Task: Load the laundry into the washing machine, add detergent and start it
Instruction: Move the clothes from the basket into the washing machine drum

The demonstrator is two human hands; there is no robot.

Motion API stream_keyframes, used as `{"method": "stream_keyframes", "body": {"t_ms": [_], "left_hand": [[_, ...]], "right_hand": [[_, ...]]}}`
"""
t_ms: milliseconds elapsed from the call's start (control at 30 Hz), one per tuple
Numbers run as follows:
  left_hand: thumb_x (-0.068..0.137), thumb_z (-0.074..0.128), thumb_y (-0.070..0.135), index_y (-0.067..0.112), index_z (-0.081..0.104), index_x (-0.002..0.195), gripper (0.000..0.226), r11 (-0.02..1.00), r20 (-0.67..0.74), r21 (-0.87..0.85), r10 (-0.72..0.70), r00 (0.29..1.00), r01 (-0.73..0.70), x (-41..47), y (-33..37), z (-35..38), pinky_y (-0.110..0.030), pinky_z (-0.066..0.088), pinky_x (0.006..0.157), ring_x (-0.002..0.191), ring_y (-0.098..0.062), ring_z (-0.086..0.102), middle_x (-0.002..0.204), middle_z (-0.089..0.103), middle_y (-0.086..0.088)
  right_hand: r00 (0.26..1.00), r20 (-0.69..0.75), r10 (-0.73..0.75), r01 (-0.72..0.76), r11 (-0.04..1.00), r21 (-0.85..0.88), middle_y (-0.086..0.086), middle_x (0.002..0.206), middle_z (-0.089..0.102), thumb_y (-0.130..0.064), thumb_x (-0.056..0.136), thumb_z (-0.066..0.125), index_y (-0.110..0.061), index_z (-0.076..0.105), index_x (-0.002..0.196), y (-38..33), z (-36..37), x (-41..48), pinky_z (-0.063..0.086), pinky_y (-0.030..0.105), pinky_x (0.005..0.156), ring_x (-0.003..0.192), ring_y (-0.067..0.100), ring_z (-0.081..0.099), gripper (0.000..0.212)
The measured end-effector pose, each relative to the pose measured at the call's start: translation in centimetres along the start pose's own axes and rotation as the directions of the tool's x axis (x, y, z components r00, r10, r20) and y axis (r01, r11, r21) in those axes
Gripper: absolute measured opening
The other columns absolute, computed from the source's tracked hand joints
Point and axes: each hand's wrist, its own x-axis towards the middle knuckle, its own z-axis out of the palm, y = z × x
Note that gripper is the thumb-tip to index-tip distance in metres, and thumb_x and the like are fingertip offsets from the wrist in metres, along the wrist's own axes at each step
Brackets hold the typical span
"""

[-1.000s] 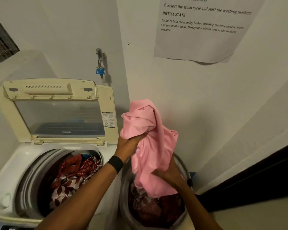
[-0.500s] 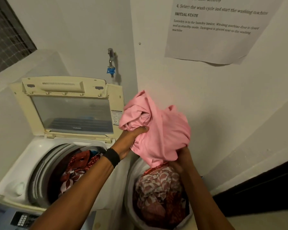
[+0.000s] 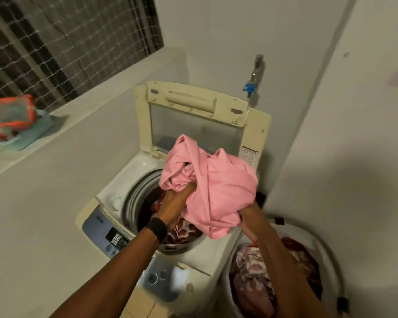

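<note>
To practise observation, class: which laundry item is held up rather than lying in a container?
The pink garment, gripped by the left hand and right hand above the washer; the patterned drum laundry and basket laundry lie inside.

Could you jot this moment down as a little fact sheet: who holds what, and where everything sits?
Held item: pink garment, bunched up above the open drum
Left hand: grips its lower left folds
Right hand: grips its lower right edge
Washing machine: lid up, patterned cloth inside
Laundry basket: right of the machine, holds remaining laundry
Loading: not finished
</note>
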Motion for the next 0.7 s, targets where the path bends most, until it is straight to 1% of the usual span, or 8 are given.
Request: {"method": "stream_keyframes", "body": {"t_ms": [67, 200, 333, 400, 467, 533, 633, 700], "left_hand": [[0.076, 0.077, 0.064, 0.028, 0.056, 0.143, 0.078, 0.998, -0.06, -0.055, -0.022, 0.998, 0.019, 0.5, -0.6, -2.5, -0.053, 0.053, 0.104, 0.126, -0.027, 0.063, 0.135, 0.067, -0.002], [0.083, 0.073, 0.063, 0.028, 0.063, 0.133, 0.062, 0.995, -0.123, -0.098, -0.038, 0.992, 0.026, 2.5, -1.6, -7.2, -0.04, 0.058, 0.09, 0.111, -0.018, 0.071, 0.126, 0.073, 0.001], [0.089, 0.074, 0.05, 0.023, 0.066, 0.129, 0.049, 0.991, -0.147, -0.085, -0.115, 0.982, 0.103, 6.9, -3.3, -11.9, -0.035, 0.06, 0.085, 0.105, -0.017, 0.073, 0.12, 0.075, 0.0], [0.076, 0.078, 0.056, 0.022, 0.067, 0.129, 0.064, 0.989, -0.135, -0.048, -0.147, 0.98, 0.142, 9.5, -4.3, -13.8, -0.038, 0.059, 0.09, 0.106, -0.017, 0.073, 0.118, 0.076, 0.003], [0.075, 0.077, 0.056, 0.025, 0.066, 0.129, 0.064, 0.979, -0.056, 0.004, -0.202, 0.978, 0.203, 12.9, -6.0, -15.8, -0.039, 0.058, 0.095, 0.109, -0.018, 0.072, 0.118, 0.075, 0.005], [0.078, 0.078, 0.046, 0.021, 0.067, 0.128, 0.057, 0.965, -0.009, 0.098, -0.242, 0.97, 0.242, 16.5, -8.6, -17.2, -0.035, 0.056, 0.095, 0.113, -0.021, 0.07, 0.12, 0.074, 0.002], [0.078, 0.067, 0.043, 0.009, 0.065, 0.129, 0.061, 0.885, -0.138, 0.407, -0.185, 0.973, 0.226, 20.6, -12.3, -18.0, -0.036, 0.048, 0.101, 0.117, -0.03, 0.063, 0.128, 0.068, -0.013], [0.07, 0.062, 0.047, 0.004, 0.052, 0.14, 0.083, 0.834, -0.173, 0.53, -0.07, 0.982, 0.153, 22.1, -15.4, -18.1, -0.04, 0.041, 0.108, 0.125, -0.034, 0.053, 0.136, 0.057, -0.02]], "right_hand": [[1.0, 0.0, -0.011, 0.01, 0.992, -0.125, 0.003, 0.146, 0.056, -0.045, 0.053, 0.093, -0.018, 0.037, 0.154, 0.9, 2.3, 1.2, 0.055, 0.022, 0.091, 0.12, 0.007, 0.063, 0.119], [0.999, 0.038, -0.025, 0.034, 0.966, -0.256, -0.011, 0.143, 0.053, -0.043, 0.059, 0.083, -0.034, 0.03, 0.15, 2.9, 6.8, 4.8, 0.054, 0.015, 0.088, 0.115, -0.009, 0.061, 0.106], [0.998, -0.024, -0.066, 0.049, 0.898, -0.437, -0.005, 0.158, 0.042, -0.048, 0.078, 0.083, -0.029, 0.028, 0.157, 6.4, 9.8, 8.2, 0.043, 0.037, 0.115, 0.142, 0.014, 0.045, 0.098], [0.993, -0.108, -0.044, -0.019, 0.852, -0.523, -0.004, 0.163, 0.027, -0.071, 0.077, 0.073, -0.018, 0.019, 0.159, 8.2, 11.3, 9.2, 0.033, 0.016, 0.116, 0.147, 0.013, 0.034, 0.112], [0.975, -0.212, -0.068, -0.072, 0.802, -0.593, -0.002, 0.163, 0.029, -0.067, 0.078, 0.074, -0.02, 0.023, 0.157, 10.1, 12.6, 10.6, 0.034, 0.018, 0.114, 0.146, 0.012, 0.036, 0.105], [0.943, -0.262, -0.203, -0.043, 0.708, -0.705, -0.008, 0.163, 0.029, -0.071, 0.08, 0.069, -0.026, 0.025, 0.157, 12.7, 13.3, 11.8, 0.03, 0.028, 0.12, 0.147, 0.01, 0.033, 0.1], [0.899, -0.382, -0.214, -0.183, 0.611, -0.771, -0.016, 0.154, 0.027, -0.059, 0.094, 0.061, -0.038, 0.027, 0.155, 16.1, 14.1, 13.3, 0.025, 0.018, 0.116, 0.147, 0.014, 0.028, 0.074], [0.943, -0.324, -0.073, -0.276, 0.374, -0.886, -0.009, 0.164, 0.01, -0.06, 0.098, 0.04, -0.03, 0.02, 0.161, 19.7, 13.9, 13.7, 0.022, 0.035, 0.123, 0.151, 0.019, 0.013, 0.072]]}}
